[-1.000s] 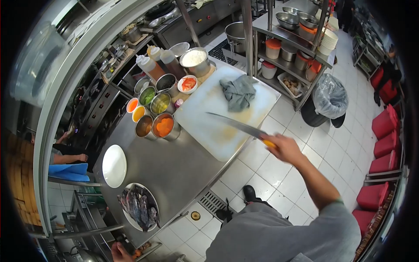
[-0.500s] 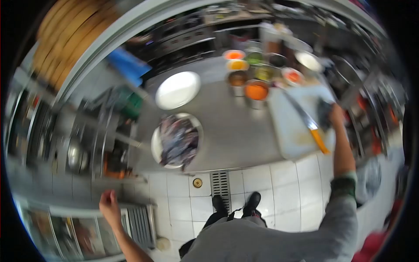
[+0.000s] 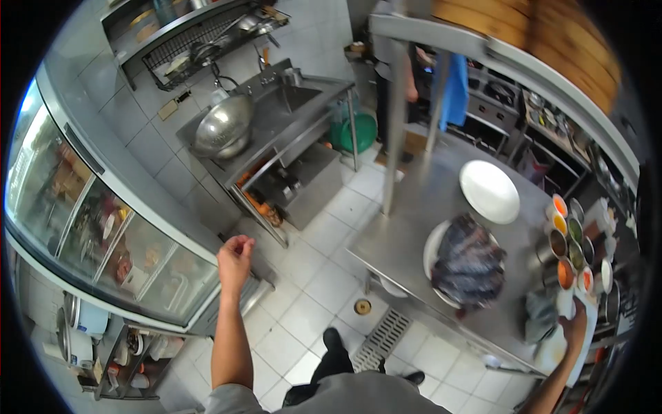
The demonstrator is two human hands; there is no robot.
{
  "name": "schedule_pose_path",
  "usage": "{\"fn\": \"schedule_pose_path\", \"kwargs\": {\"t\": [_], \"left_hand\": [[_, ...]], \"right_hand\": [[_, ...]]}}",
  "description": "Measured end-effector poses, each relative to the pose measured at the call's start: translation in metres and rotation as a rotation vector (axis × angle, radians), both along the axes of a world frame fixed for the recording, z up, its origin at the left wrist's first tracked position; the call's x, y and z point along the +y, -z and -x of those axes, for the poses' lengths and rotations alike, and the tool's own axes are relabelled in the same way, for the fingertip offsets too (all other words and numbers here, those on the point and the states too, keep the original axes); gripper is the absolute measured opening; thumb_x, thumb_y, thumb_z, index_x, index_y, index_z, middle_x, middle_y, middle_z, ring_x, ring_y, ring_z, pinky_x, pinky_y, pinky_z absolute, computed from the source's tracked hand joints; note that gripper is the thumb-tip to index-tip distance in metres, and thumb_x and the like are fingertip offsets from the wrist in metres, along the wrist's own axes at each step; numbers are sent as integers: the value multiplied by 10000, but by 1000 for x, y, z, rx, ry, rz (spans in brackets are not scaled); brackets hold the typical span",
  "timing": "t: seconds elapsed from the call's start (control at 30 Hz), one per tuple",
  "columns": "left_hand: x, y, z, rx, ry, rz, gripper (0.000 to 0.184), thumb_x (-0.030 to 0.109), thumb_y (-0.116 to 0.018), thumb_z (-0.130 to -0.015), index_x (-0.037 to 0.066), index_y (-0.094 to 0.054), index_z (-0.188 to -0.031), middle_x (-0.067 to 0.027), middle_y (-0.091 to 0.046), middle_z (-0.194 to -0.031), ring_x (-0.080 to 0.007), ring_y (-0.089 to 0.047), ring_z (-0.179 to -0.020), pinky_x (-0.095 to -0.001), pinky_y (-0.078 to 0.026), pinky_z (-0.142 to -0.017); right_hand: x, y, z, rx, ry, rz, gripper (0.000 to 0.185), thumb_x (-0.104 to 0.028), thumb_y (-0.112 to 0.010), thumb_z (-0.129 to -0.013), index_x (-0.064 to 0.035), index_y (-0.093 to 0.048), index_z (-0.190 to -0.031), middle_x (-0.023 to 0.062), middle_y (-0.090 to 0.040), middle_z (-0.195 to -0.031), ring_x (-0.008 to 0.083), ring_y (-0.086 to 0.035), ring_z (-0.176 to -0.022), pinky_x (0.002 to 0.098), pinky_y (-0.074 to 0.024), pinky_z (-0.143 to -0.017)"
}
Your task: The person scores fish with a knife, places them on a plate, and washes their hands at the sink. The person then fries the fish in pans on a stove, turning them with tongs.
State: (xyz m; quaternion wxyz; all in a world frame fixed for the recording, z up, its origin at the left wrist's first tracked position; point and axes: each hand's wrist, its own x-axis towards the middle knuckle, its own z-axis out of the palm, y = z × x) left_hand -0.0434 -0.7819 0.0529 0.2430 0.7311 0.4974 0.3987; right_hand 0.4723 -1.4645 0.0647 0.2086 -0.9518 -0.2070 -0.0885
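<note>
My left hand (image 3: 235, 261) is raised over the floor beside the glass-door fridge, fingers curled together with nothing visible in them. At the right, my right hand (image 3: 575, 327) grips a dark grey cloth (image 3: 541, 317) at the edge of the white cutting board (image 3: 585, 341). My arm and hand cover part of the board. To the left of the cloth, a white plate (image 3: 431, 250) on the steel table carries a heap of dark, silvery fish (image 3: 467, 265). Behind it lies a bare white oval plate (image 3: 489, 192).
Several containers of colourful ingredients (image 3: 565, 274) stand along the table's right side. A steel post (image 3: 395, 131) rises from the table (image 3: 407, 238). The fridge (image 3: 131, 234) is at left, a sink counter (image 3: 296, 96) with a metal bowl (image 3: 224, 127) behind. Another person (image 3: 410, 86) stands at the back.
My view has swung left, bringing the fridge and sink into sight. The cloth, in my right hand, is now at the board's left edge. The knife is out of sight.
</note>
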Motion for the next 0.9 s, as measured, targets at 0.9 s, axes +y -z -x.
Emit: {"fn": "schedule_pose_path", "kwargs": {"t": [0.9], "left_hand": [[664, -38, -404, 560, 480, -295, 601, 330, -750, -840, -75, -607, -1261, -265, -578, -1325, -392, -537, -1259, -430, -421, -1092]], "right_hand": [[753, -12, 115, 897, -935, -78, 627, -448, -703, -923, -102, -543, -1421, 161, -645, -1299, 323, -647, -1137, 400, -520, -935]]}}
